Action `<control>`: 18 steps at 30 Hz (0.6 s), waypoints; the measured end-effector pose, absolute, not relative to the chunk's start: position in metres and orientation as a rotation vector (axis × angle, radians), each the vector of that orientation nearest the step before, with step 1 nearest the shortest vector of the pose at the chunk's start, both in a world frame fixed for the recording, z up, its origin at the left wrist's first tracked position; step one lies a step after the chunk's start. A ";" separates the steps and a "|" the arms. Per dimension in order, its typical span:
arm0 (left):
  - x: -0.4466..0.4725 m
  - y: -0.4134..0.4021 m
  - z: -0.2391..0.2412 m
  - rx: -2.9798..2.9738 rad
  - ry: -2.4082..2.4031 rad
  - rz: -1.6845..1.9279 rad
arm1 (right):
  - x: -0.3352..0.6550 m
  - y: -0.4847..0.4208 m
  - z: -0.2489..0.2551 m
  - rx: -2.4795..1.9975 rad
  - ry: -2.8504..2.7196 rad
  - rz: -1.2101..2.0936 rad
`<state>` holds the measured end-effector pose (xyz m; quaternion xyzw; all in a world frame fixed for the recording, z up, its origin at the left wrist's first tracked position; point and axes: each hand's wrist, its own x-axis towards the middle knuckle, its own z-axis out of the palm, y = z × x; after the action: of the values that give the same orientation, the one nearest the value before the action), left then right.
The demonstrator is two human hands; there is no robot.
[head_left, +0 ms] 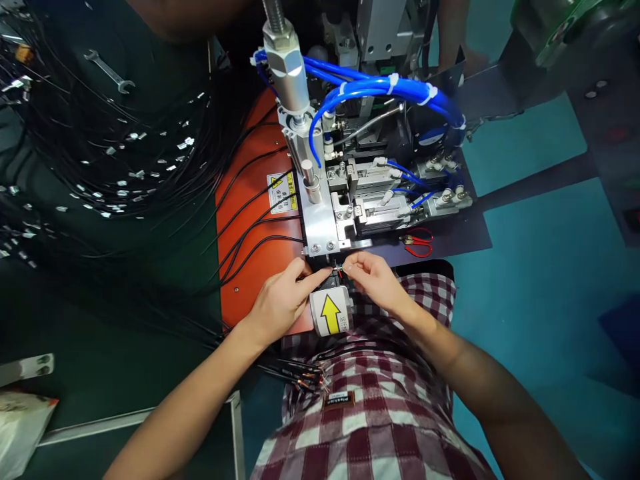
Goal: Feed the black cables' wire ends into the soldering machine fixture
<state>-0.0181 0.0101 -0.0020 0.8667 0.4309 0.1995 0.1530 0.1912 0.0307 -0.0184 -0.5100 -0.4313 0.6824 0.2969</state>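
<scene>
Just in front of the machine's metal block, both hands meet at a cable end with thin coloured wires [339,269]. My left hand [283,297] has its fingers curled and its index finger stretched along the cable end; most of the cable there is hidden under the hand. My right hand [373,279] is closed in a pinch on the fine wires, red and green among them. Directly below the fingertips sits a pale round part with a yellow arrow label [331,313]. Several black cables [270,238] run from the left into the machine [320,227].
Blue air hoses [385,87] arch over the metal cylinders. Red-handled snips [419,243] lie right of the machine. An orange plate [245,267] is on the left, beside a large bundle of black cables [135,160] and a wrench [109,71]. More cable ends [300,377] hang at my lap.
</scene>
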 end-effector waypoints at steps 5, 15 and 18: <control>-0.018 0.010 -0.004 2.584 1.247 0.511 | 0.192 0.031 -0.022 -1.366 -1.191 1.794; -0.016 0.011 -0.003 2.632 1.249 0.483 | 0.194 0.031 -0.022 -1.390 -1.290 1.747; -0.017 0.010 -0.004 2.611 1.242 0.485 | 0.195 0.029 -0.023 -1.423 -1.359 1.687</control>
<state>-0.0169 0.0103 -0.0040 0.8857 0.4214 0.1644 0.1046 0.1948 0.0294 -0.0227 -0.5285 -0.5046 0.6264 0.2714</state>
